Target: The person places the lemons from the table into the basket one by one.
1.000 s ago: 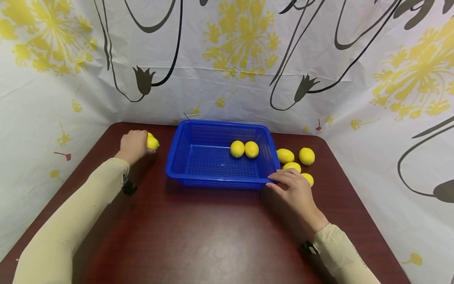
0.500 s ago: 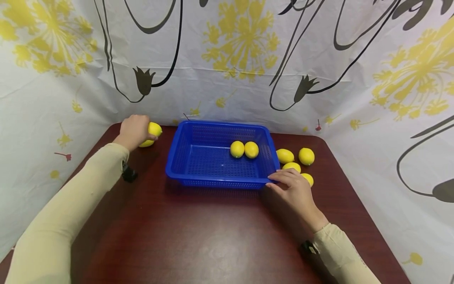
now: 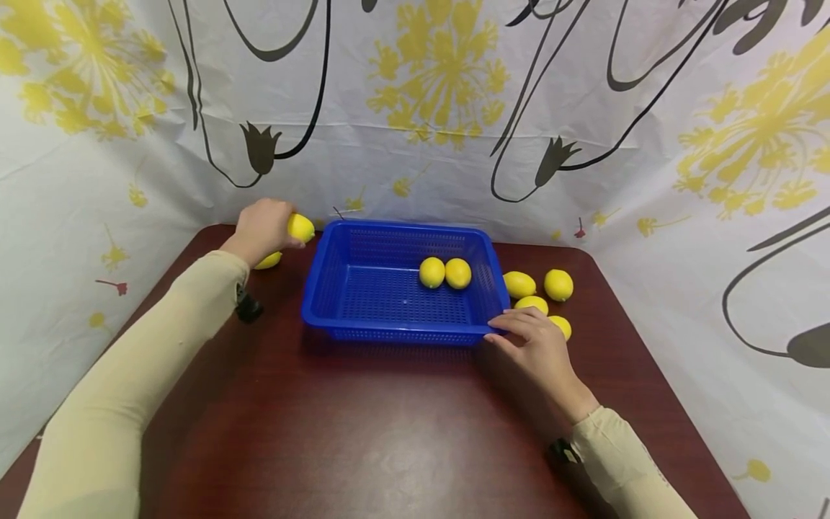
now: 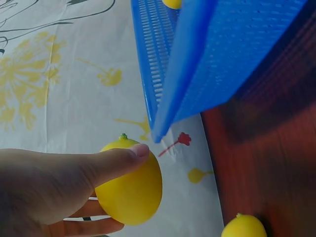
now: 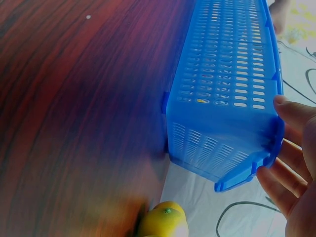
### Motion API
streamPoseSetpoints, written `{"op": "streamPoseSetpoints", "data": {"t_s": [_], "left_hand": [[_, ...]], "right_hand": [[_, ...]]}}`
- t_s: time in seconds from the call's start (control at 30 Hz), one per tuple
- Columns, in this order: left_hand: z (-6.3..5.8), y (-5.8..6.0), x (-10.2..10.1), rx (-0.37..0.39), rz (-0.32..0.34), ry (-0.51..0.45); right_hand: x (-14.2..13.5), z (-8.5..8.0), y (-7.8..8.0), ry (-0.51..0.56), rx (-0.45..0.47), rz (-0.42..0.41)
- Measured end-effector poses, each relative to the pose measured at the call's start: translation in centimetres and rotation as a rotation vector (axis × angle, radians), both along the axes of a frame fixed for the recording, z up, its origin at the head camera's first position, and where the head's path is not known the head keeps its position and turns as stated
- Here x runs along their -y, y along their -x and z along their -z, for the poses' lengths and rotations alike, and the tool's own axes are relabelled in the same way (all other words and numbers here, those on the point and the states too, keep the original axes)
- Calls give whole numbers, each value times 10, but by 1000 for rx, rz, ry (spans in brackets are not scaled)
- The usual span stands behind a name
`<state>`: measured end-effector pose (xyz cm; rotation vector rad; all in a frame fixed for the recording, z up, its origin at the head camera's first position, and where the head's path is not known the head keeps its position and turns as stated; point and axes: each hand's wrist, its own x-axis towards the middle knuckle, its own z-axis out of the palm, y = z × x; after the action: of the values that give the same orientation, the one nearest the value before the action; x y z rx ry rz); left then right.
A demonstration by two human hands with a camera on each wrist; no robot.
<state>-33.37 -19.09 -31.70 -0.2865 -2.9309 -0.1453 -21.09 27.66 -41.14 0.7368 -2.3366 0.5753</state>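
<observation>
My left hand (image 3: 262, 227) grips a yellow lemon (image 3: 301, 228) up off the table, left of the blue plastic basket (image 3: 405, 326). In the left wrist view the thumb lies across that lemon (image 4: 132, 192), its green stem end pointing up. A second lemon (image 3: 268, 261) rests on the table below this hand, partly hidden by it. Two lemons (image 3: 431, 272) sit side by side in the basket's right half. At the basket's near right corner my right hand (image 3: 534, 346) holds the rim, thumb and fingers about the edge (image 5: 279, 118).
Several more lemons (image 3: 558, 285) lie on the table right of the basket, some partly behind the right hand. The dark red-brown table (image 3: 363, 425) ends at the back against a patterned white cloth (image 3: 415, 166).
My left hand has lifted a lemon from the table's back left and carried it up and rightward toward the basket, uncovering the lemon below. The right hand stays on the rim.
</observation>
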Motion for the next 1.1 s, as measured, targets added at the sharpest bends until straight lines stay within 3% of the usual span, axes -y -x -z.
{"op": "streamPoseSetpoints", "data": {"t_s": [0.43, 0.83, 1.1], "left_hand": [[-14, 15, -39, -74, 152, 59], [-22, 22, -78, -35, 300, 91], [-21, 30, -99, -24, 377, 76]], "right_hand": [[-1, 1, 1, 4, -7, -6], [0, 2, 1, 4, -2, -5], [-2, 1, 0, 3, 21, 5]]}}
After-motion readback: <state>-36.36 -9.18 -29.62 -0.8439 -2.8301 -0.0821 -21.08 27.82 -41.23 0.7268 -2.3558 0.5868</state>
